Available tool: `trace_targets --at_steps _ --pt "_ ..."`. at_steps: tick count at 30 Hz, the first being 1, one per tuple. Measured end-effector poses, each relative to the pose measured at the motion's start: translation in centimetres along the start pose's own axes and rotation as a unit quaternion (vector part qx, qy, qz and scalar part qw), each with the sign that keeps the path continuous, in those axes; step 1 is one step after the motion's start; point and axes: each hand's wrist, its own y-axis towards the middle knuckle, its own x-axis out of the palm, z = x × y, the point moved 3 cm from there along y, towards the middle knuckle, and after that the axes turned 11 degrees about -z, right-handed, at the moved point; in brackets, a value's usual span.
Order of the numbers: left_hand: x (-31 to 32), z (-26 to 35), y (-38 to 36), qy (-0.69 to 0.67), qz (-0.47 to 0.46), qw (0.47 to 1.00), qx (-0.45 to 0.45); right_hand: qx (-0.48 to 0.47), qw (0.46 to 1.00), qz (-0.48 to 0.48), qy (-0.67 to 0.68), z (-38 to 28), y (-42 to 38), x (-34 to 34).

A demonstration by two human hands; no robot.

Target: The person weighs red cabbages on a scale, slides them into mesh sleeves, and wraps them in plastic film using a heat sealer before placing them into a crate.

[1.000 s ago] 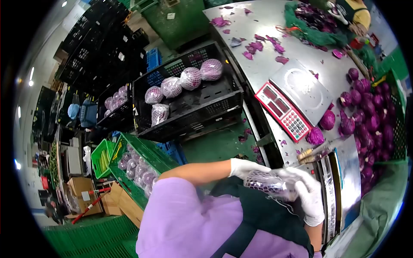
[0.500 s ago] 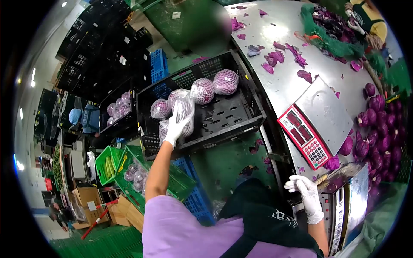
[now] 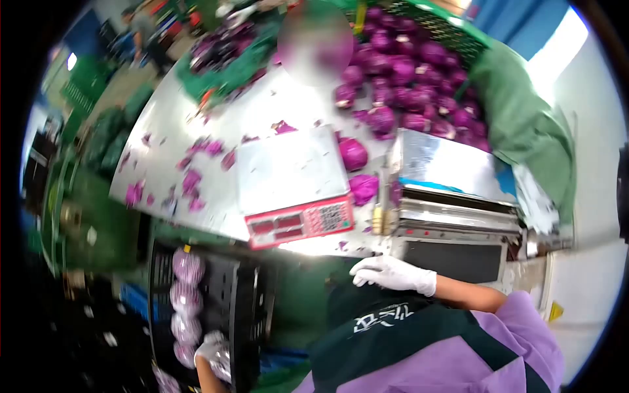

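my left grip [image 3: 207,348] is on a wrapped cabbage [image 3: 221,361] inside the black crate [image 3: 252,314]; the blur and angle keep me from telling whether my fingers are clamped on it. just beside it, four netted cabbages [image 3: 186,298] lie in a row along the crate's side. my right grip [image 3: 390,274], fingers loosely bent and apart, is in front of the machine [image 3: 452,252] by the bench [image 3: 226,190]. on the bench sits a scale [image 3: 291,173] with a red panel, loose cabbages [image 3: 354,154] near it, a heap of purple cabbages [image 3: 419,85] beyond, and a green net [image 3: 229,75] among scattered leaves [image 3: 192,182].
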Motion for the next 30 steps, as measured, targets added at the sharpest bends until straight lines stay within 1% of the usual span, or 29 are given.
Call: trace_targets --at_steps 1,2,3,4,5,6,7,8,9,11,12,13,14,15,16,17,19,21,22,23,25,27,28,29,30 --pt "-3.0 -0.2 2.3 0.075 0.055 0.996 0.017 -0.031 0.999 0.013 -0.003 1.0 -0.5 -0.4" --pt "-4.3 4.7 -1.0 0.097 0.241 0.965 0.045 -0.016 0.999 0.025 0.030 1.1 -1.3 -1.0" --pt "-4.0 13.1 -8.7 0.117 0.420 0.898 0.060 -0.016 0.998 0.040 0.039 1.5 -2.2 -1.6" --pt "-5.8 16.9 -9.5 0.060 0.469 0.859 0.198 -0.012 0.997 0.051 0.054 1.9 -2.9 -2.3" --pt "-5.4 23.7 -13.1 0.047 0.456 0.810 0.366 -0.008 0.996 0.061 0.070 2.4 -3.6 -3.0" --pt "-3.7 30.5 -17.2 -0.005 0.445 0.767 0.462 -0.015 0.995 0.068 0.075 2.6 -4.3 -3.8" --pt "-3.6 35.7 -17.6 -0.062 0.438 0.753 0.487 -0.028 0.996 0.076 0.041 2.6 -5.0 -4.8" --pt "-1.5 41.5 -20.2 -0.083 0.436 0.733 0.516 -0.041 0.996 0.085 0.006 2.7 -5.7 -5.7" --pt "0.3 46.9 -21.9 -0.068 0.398 0.725 0.558 -0.047 0.995 0.092 0.010 2.8 -6.5 -6.5" --pt "4.5 56.9 -23.2 -0.073 0.318 0.706 0.628 -0.052 0.987 0.149 -0.028 2.8 -8.5 -8.3" --pt "6.9 61.4 -23.7 -0.054 0.268 0.707 0.652 -0.077 0.982 0.169 -0.022 2.9 -9.5 -9.3" --pt "8.8 65.6 -23.0 0.023 0.285 0.698 0.656 -0.076 0.979 0.185 -0.033 2.7 -10.7 -10.4" --pt "11.8 69.4 -23.6 0.033 0.223 0.700 0.677 -0.071 0.976 0.205 -0.024 3.0 -11.7 -11.4" --pt "13.1 73.1 -21.4 0.090 0.214 0.702 0.673 -0.067 0.972 0.225 -0.015 3.3 -12.8 -12.6" --pt "14.9 76.4 -20.6 0.124 0.197 0.720 0.653 -0.051 0.971 0.234 0.013 3.1 -14.1 -13.9" --pt "17.0 79.3 -19.9 0.157 0.180 0.737 0.632 -0.065 0.967 0.246 0.031 2.9 -15.2 -15.5" --pt "19.8 83.8 -18.5 0.226 0.194 0.722 0.625 -0.042 0.958 0.252 0.132 2.4 -17.3 -19.0" --pt "21.6 87.9 -16.2 0.243 0.192 0.724 0.617 -0.059 0.952 0.286 0.088 2.5 -17.9 -24.2" --pt "22.4 89.6 -15.1 0.213 0.170 0.741 0.613 -0.071 0.942 0.328 0.027 1.9 -17.5 -27.0" --pt "23.2 91.1 -14.5 0.207 0.167 0.766 0.584 -0.083 0.925 0.368 -0.035 1.2 -16.9 -29.9" --pt "25.0 93.4 -13.4 0.201 0.193 0.783 0.556 -0.115 0.916 0.383 -0.004 2.0 -13.2 -36.6" --pt "26.5 95.3 -10.8 0.165 0.150 0.820 0.526 -0.056 0.872 0.458 -0.161 2.9 -8.2 -42.9" --pt "27.4 95.4 -11.2 0.181 0.201 0.817 0.510 -0.022 0.849 0.481 -0.216 3.9 -5.2 -46.0" --pt "27.9 95.5 -11.6 0.171 0.233 0.808 0.514 0.013 0.822 0.501 -0.271 4.6 -2.5 -48.3" --pt "28.1 95.6 -11.3 0.162 0.238 0.800 0.527 0.042 0.823 0.501 -0.263 4.0 -0.3 -49.3"
